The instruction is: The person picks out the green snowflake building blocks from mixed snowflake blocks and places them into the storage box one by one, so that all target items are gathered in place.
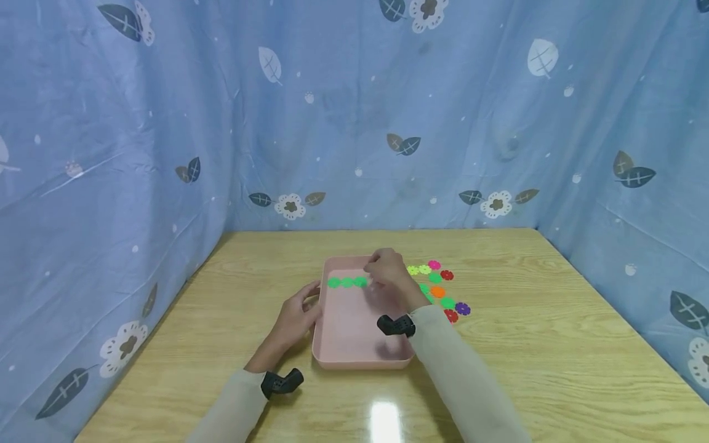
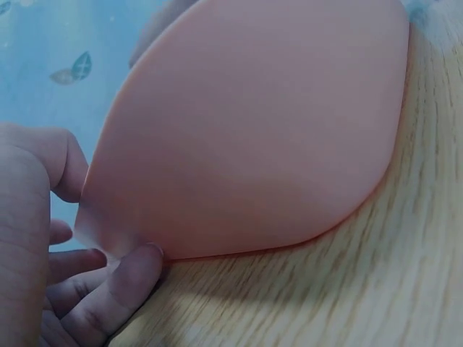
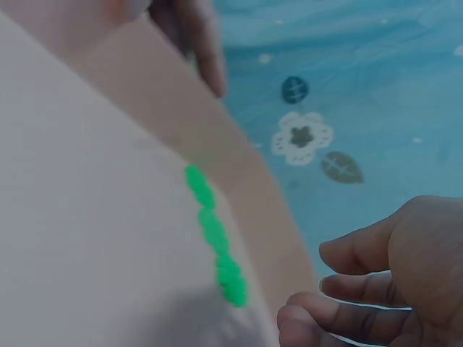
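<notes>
A shallow pink tray (image 1: 362,332) lies on the table. Three green flower-shaped pieces (image 1: 347,282) form a row inside its far left part; the right wrist view shows the same green pieces (image 3: 213,231) near the tray wall. My left hand (image 1: 296,317) holds the tray's left side, one finger at the rim and another digit by the bottom edge in the left wrist view. Over the tray's far right part hovers my right hand (image 1: 386,269), fingers loosely bent. Nothing shows between its thumb and fingers in the right wrist view.
Right of the tray, several loose flower pieces lie on the wooden table (image 1: 554,332), among them an orange one (image 1: 437,291), a purple one (image 1: 462,309) and a pink one (image 1: 434,265). The right forearm partly covers this group. A blue patterned curtain (image 1: 354,111) surrounds the table.
</notes>
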Demonstrator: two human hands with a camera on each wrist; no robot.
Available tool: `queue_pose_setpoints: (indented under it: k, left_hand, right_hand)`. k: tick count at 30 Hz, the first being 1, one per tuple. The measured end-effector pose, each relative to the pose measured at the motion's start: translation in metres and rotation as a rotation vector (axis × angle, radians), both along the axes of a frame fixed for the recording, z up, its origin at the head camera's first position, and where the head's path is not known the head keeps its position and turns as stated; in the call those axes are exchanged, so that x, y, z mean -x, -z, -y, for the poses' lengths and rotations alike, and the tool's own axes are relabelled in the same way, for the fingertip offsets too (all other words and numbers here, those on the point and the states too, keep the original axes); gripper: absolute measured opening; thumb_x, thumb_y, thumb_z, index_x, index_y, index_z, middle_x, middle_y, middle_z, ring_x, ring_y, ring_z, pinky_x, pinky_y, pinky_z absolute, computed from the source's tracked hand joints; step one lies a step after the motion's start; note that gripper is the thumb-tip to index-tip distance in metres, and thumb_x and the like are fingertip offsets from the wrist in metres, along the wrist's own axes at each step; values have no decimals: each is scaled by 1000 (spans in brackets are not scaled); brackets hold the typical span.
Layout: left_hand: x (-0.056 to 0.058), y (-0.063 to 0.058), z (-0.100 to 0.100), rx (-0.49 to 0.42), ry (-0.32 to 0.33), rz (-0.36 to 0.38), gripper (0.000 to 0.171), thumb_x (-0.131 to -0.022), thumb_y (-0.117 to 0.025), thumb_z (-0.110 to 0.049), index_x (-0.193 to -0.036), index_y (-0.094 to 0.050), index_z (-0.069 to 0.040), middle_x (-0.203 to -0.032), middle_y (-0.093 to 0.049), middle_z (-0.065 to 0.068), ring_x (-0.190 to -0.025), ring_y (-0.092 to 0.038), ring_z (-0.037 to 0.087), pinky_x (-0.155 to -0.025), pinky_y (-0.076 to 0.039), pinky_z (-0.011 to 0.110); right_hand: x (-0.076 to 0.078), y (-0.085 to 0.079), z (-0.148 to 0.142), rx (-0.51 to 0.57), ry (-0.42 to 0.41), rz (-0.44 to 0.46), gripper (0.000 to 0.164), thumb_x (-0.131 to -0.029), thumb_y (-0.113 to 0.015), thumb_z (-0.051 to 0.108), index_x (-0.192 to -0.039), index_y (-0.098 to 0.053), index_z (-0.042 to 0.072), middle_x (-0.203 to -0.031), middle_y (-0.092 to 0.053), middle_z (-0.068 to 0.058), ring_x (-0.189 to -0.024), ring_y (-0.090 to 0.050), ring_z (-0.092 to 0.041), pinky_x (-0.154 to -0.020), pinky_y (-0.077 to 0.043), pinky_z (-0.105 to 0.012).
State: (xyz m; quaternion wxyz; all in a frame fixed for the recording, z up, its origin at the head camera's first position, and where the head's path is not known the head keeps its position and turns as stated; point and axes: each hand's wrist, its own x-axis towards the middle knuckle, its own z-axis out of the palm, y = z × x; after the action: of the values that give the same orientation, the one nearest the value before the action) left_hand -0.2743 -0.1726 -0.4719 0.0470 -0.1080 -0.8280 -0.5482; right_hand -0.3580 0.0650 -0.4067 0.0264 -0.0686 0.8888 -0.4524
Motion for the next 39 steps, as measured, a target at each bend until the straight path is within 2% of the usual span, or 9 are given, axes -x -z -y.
queue_pose_setpoints:
  k: [2,5,9,12,18,22,28,33,39]
  left_hand:
    - [0,-1,0,8,7,-13,63,-95,-55,-13,-156,-39,-7,-146,-54,17,-73,-66,20,-52,-52,25]
    - [-1,0,1,0,16,-11,62,-96,-55,-13,-156,-40,-12,-147,-54,14,-92,-71,23,-59,-57,26]
    - [-2,1,3,-28,36,-2,64,-95,-54,-8,-156,-41,-16,-150,-52,14,-106,-71,30,-64,-60,31]
    - [-3,2,4,-36,43,3,62,-95,-53,-7,-155,-43,-14,-151,-51,16,-108,-70,33,-64,-60,32]
    - [-5,1,8,-44,41,21,60,-94,-53,-8,-153,-45,-10,-150,-51,20,-118,-66,38,-67,-61,34]
    - [-4,0,8,-40,38,10,58,-96,-54,-7,-153,-45,-10,-149,-52,20,-115,-68,35,-67,-61,33]
    - [-3,1,6,-48,67,4,59,-96,-54,-5,-153,-45,-12,-150,-51,18,-96,-72,28,-60,-59,31]
    - [1,-1,2,-65,72,-16,60,-94,-54,-6,-153,-45,-12,-149,-52,18,-89,-71,24,-57,-57,29]
    - [0,1,2,-60,58,1,61,-92,-55,-5,-152,-46,-10,-148,-53,19,-80,-69,24,-50,-53,28]
  right_hand:
    - [-3,-5,-6,34,2,-16,22,-98,-64,16,-113,-67,1,-99,-71,-21,-80,-72,-36,-66,-60,-40]
    - [-8,-9,-16,67,26,-29,23,-97,-64,16,-114,-66,2,-103,-70,-21,-87,-71,-39,-69,-61,-44]
    - [-13,-6,-32,88,64,-56,23,-97,-64,17,-115,-66,3,-104,-69,-20,-88,-71,-39,-63,-59,-38]
    - [-16,-1,-43,97,82,-76,22,-97,-64,17,-114,-66,2,-103,-70,-22,-87,-71,-39,-60,-57,-33]
    - [-21,4,-58,121,149,-71,21,-99,-63,19,-113,-67,4,-99,-69,-18,-86,-70,-37,-59,-56,-32]
    - [-20,3,-71,143,178,-96,24,-100,-61,21,-114,-68,4,-104,-69,-22,-90,-69,-40,-61,-55,-32]
    - [-18,9,-99,99,227,-92,28,-101,-58,19,-119,-67,-1,-108,-67,-26,-87,-70,-40,-68,-58,-40]
    - [-7,18,-123,-43,269,-104,28,-99,-59,17,-116,-69,-2,-104,-66,-23,-77,-63,-31,-61,-52,-36]
    - [0,27,-137,-209,252,-47,30,-98,-64,22,-117,-69,0,-117,-65,-26,-84,-60,-33,-67,-50,-40]
